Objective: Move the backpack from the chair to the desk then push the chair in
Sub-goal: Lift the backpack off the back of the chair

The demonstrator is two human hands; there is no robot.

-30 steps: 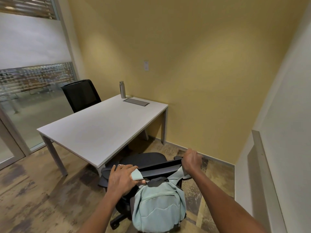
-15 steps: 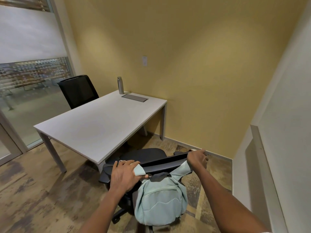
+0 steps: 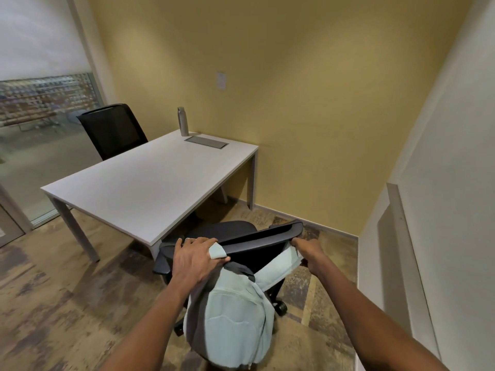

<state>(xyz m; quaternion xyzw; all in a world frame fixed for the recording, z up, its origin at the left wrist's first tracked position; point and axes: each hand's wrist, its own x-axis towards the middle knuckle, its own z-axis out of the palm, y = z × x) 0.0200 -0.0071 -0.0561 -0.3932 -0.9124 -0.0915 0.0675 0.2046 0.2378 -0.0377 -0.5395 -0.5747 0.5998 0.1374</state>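
Head view, nearest first: a pale mint-green fabric backpack with dark grey panels hangs behind the backrest of a black swivel office chair, its body below the top edge of the backrest and clear of the floor. The left hand is clamped on one mint shoulder strap at the top of the backrest, fingers curled over the fabric. The right hand is closed around the other strap just beside the right end of the backrest, the strap pulled taut between hand and bag. Both bare forearms reach in from the bottom edge. The chair stands on a mottled brown floor, its seat near the front edge of a white rectangular desk. Farther back on the desk sit a flat grey cable hatch and, just behind it, an upright silver metal bottle. A second black mesh-backed chair stands at the far left side of the desk.
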